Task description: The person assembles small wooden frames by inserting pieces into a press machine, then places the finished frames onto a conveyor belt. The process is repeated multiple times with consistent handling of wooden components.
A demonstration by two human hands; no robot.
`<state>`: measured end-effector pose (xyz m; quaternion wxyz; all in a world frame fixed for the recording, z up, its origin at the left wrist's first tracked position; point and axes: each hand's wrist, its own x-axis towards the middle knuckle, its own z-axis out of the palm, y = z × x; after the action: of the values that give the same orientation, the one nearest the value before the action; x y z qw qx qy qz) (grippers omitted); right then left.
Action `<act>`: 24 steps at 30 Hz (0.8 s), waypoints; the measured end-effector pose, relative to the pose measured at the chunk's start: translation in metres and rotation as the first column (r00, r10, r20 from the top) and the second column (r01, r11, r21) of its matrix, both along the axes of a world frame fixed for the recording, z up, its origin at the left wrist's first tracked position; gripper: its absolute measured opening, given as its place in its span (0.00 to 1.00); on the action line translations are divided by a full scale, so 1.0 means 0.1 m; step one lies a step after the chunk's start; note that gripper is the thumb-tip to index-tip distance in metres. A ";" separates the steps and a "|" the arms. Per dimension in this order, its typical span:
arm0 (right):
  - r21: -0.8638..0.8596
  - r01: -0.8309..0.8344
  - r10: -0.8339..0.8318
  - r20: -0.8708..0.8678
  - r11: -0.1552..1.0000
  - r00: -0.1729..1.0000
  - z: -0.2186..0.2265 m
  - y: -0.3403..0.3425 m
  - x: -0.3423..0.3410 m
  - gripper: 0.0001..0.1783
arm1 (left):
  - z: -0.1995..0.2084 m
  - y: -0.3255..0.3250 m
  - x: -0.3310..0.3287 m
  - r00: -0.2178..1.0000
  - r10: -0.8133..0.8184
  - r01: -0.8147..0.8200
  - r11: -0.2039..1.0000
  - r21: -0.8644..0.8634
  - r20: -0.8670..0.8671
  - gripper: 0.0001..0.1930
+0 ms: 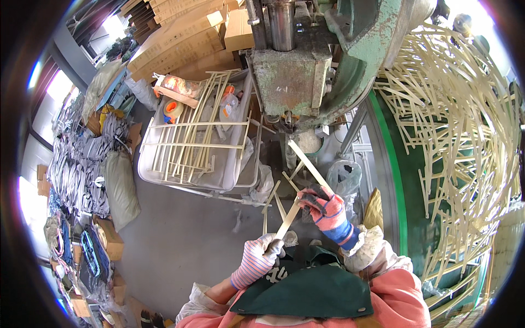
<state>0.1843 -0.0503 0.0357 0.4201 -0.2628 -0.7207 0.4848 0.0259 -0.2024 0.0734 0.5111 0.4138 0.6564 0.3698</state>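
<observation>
My left hand, in a striped pink and blue glove with grey fingertips, is closed on the lower end of a pale flat strip. In a coral glove with a blue cuff, my right hand pinches where that strip meets a second pale strip. This second strip slants up to the left, its far end just below the punch of a worn green press. More thin pale strips fan out beyond my hands; whether they are joined to the held ones I cannot tell.
Left of the press, a white plastic tub holds pale strips, an orange tape roll and bags. A large heap of pale strips covers the green surface at right. Cardboard boxes are stacked behind; grey bundles line the far left.
</observation>
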 end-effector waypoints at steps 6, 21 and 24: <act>-0.127 -0.079 0.070 -0.075 0.989 0.995 0.19 -0.17 0.08 0.12 | 0.02 -0.10 0.07 0.998 0.065 -0.066 0.998 0.015 0.026 0.09; -0.534 -0.198 0.011 -0.332 0.822 0.943 0.08 -0.25 0.20 0.18 | 0.05 -0.14 0.06 1.000 0.019 -0.019 1.000 -0.014 0.012 0.09; -0.593 -0.175 0.000 -0.284 0.786 0.959 0.08 -0.22 0.14 0.17 | 0.04 -0.10 0.02 0.999 -0.040 0.040 0.999 -0.008 -0.035 0.10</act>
<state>0.1987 -0.0723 0.0434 0.3830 -0.2823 -0.4723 0.7420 0.0278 -0.2129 0.0775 0.5082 0.4315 0.6580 0.3500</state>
